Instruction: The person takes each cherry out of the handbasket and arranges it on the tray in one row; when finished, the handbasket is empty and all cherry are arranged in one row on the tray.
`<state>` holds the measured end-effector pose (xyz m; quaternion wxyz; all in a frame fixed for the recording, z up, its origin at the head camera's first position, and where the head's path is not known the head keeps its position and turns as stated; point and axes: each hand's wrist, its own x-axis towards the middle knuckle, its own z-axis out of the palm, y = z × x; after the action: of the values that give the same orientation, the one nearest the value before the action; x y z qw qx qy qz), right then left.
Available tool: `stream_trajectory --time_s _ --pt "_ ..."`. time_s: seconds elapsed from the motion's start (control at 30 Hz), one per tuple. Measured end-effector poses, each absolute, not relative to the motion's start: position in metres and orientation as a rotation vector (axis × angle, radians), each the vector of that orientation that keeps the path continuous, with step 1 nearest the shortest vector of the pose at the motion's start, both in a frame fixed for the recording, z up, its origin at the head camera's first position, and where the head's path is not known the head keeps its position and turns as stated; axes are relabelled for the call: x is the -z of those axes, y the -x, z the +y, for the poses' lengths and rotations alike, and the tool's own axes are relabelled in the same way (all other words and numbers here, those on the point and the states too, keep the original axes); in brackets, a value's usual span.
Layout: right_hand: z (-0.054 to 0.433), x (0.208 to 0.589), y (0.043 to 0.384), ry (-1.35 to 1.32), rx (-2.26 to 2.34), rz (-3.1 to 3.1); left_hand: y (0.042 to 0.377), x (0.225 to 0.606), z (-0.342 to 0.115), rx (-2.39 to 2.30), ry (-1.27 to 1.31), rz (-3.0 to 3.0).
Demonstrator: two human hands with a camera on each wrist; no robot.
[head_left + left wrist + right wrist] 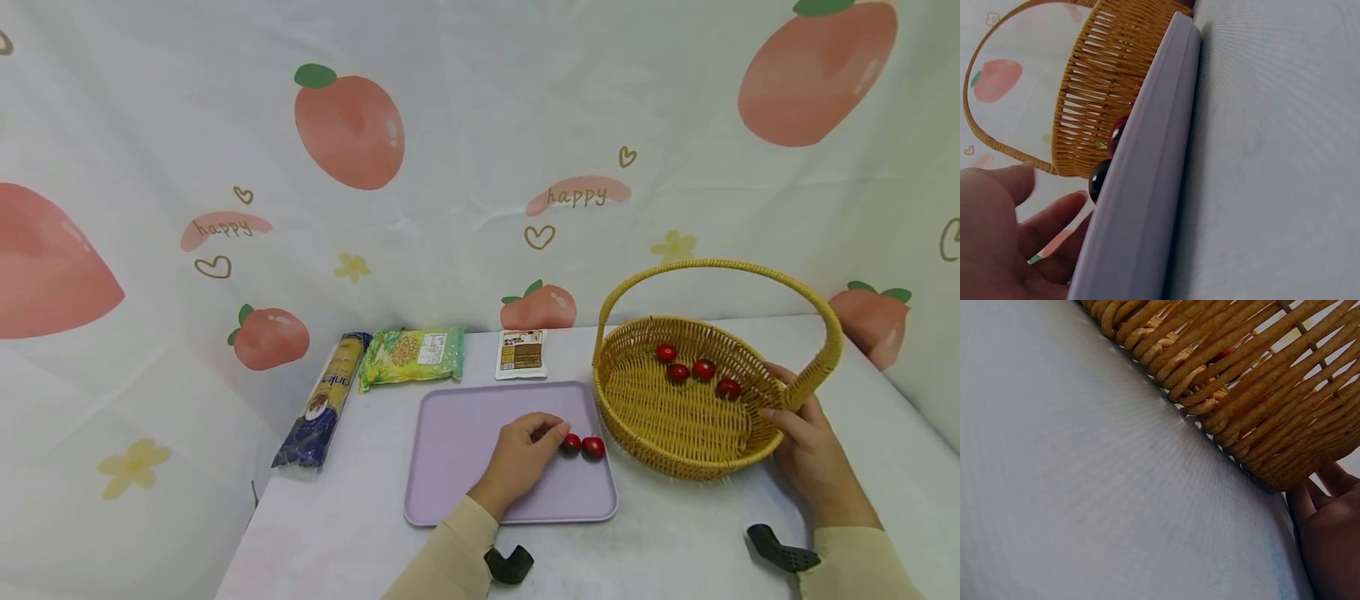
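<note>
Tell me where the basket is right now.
In the head view, the basket stands on the right, beside the tray, with the right hand gripping its side.

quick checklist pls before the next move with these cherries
1. Two cherries on the tray: ok, side by side near its right edge.
2. Left hand positioned: ok, right beside the nearest cherry.
3. Cherry gripped: not ok, the fingers and thumb stand apart.
4. Fingertip contact with that cherry: cannot tell.
5. Basket steadied: ok, the right hand holds its rim.
6. Basket opening uncovered: ok, four cherries show inside.
</note>
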<state>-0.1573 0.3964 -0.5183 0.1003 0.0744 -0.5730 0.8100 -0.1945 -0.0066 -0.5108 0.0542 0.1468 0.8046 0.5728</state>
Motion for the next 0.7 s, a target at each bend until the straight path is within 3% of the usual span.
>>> stream_trajectory --time_s 0.27,0.7 --pt "0.395 0.518 0.158 -0.232 -2.380 -1.705 0.198 0.497 -0.009 -1.999 -0.256 2.138" --pt "0.397 0.518 0.157 -0.216 -2.395 -1.683 0.203 0.466 0.010 -2.051 -0.416 2.009"
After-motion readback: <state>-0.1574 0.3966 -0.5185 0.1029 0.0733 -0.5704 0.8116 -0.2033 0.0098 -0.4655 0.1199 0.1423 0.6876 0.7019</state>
